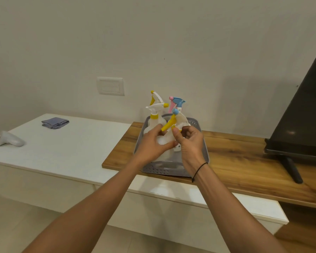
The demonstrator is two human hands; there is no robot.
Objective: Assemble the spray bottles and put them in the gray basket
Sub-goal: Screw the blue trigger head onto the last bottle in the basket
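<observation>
Several assembled spray bottles [154, 119] already stand in the gray basket [202, 148]. Left hand [153, 143] grips the bottle [165, 140]; right hand [189, 141] pinches its spray head [177, 122], apparently the last to fasten.

Gray perforated basket [204, 154], yellow trigger [169, 125] — blue nozzle [175, 111], wood-grain shelf [244, 161]

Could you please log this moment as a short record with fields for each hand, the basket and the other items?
left hand: grips the translucent body of the held spray bottle
right hand: fingers pinch its spray head at the yellow collar
held spray bottle: tilted, above the gray basket
gray basket: on the wooden shelf; upright spray bottles inside, one with a yellow collar
white cabinet top: folded gray cloth, white controller
television: right, on the shelf
</observation>
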